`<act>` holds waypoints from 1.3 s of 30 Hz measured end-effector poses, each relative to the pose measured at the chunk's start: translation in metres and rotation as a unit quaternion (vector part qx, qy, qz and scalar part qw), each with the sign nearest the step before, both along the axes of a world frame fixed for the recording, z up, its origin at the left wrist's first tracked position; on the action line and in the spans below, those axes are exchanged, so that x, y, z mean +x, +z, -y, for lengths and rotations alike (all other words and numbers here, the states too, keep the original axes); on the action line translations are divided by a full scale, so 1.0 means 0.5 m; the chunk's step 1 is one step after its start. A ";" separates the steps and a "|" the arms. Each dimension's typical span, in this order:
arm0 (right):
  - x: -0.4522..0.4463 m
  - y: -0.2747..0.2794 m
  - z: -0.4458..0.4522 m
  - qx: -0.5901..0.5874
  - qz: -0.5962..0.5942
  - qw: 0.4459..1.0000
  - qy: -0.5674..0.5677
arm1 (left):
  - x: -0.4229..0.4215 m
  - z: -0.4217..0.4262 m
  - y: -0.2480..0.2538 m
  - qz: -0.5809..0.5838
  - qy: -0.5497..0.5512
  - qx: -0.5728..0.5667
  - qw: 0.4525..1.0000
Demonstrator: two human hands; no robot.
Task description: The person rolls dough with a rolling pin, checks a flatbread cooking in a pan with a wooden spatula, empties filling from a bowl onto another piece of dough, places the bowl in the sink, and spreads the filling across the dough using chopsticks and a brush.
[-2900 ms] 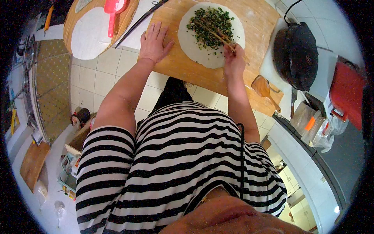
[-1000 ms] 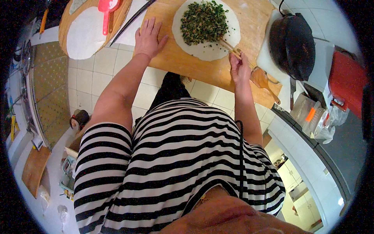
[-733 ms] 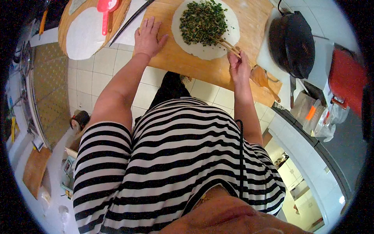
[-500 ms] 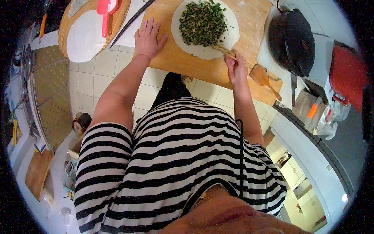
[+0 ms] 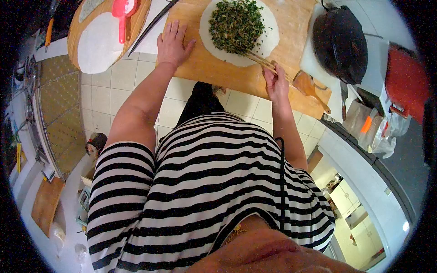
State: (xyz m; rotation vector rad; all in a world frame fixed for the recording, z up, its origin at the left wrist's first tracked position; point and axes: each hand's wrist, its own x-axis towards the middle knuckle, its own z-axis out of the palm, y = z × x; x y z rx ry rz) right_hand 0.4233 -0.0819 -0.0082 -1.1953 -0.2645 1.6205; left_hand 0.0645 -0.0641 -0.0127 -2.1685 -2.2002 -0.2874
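Observation:
A round, thin sheet of dough (image 5: 271, 34) lies on the wooden board (image 5: 186, 59), with a heap of chopped green filling (image 5: 236, 26) spread over much of it. My right hand (image 5: 276, 82) is closed around a pair of chopsticks (image 5: 261, 60), whose tips reach the lower edge of the filling. Flat on the board's left part rests my left hand (image 5: 174, 44), fingers spread, holding nothing. Just right of my right hand lies a wooden spatula (image 5: 306, 85).
At the upper left, a round wooden board (image 5: 74, 34) carries another dough sheet (image 5: 98, 50) and a red scoop (image 5: 122, 20). A black pan (image 5: 341, 48) stands on the right, near a knife (image 5: 344, 100) and plastic bags (image 5: 382, 136). Tiled floor shows below the board.
The chopstick tips have shifted slightly left along the filling's lower edge, and more of their length shows. My right hand has moved a little; my left hand stays put.

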 end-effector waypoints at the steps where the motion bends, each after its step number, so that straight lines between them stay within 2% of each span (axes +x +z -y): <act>1: 0.016 -0.008 0.007 0.001 0.000 1.000 -0.002 | -0.001 -0.001 0.001 -0.002 -0.002 0.006 1.000; 3: 0.043 -0.028 0.021 -0.003 -0.012 1.000 -0.003 | 0.001 -0.002 -0.002 0.002 0.004 -0.024 1.000; 5: 0.028 0.012 0.033 -0.002 -0.016 1.000 -0.026 | 0.000 -0.008 0.005 -0.001 0.012 -0.050 0.999; 7: 0.036 0.028 0.039 0.029 -0.001 1.000 0.004 | 0.001 -0.010 0.011 0.012 0.019 -0.092 0.995; 9: 0.015 0.053 0.042 0.023 0.001 0.999 -0.048 | -0.008 -0.008 -0.004 0.021 0.001 -0.051 0.998; 11: 0.012 0.059 0.046 0.003 0.063 0.994 -0.092 | -0.006 -0.013 0.003 0.021 0.009 -0.082 0.996; 13: 0.002 0.061 0.059 0.027 0.046 0.993 -0.103 | -0.006 -0.004 -0.008 0.016 -0.011 -0.036 0.999; 15: -0.016 0.078 0.075 0.048 -0.029 0.989 -0.139 | -0.007 -0.001 -0.011 0.036 -0.029 0.022 0.999; 19: -0.029 0.061 0.116 0.062 -0.063 0.982 -0.167 | -0.015 -0.015 -0.022 0.051 -0.061 0.031 0.996; 21: -0.050 0.046 0.145 0.081 -0.076 0.974 -0.195 | -0.026 -0.021 -0.040 0.097 -0.077 0.041 0.991; 25: -0.126 0.051 0.172 0.084 -0.051 0.960 -0.263 | -0.069 -0.082 -0.066 0.116 -0.195 0.064 0.972; 27: -0.162 0.033 0.185 0.092 -0.059 0.954 -0.280 | -0.075 -0.111 -0.069 0.119 -0.248 0.114 0.955; 33: -0.280 0.009 0.217 0.056 -0.048 0.946 -0.315 | -0.081 -0.131 -0.076 0.070 -0.281 0.067 0.955; 36: -0.305 0.001 0.221 0.070 -0.049 0.958 -0.274 | -0.070 -0.136 -0.066 0.073 -0.257 0.019 0.963; 39: -0.308 0.002 0.213 0.062 -0.030 0.948 -0.312 | -0.071 -0.131 -0.077 0.058 -0.260 0.036 0.963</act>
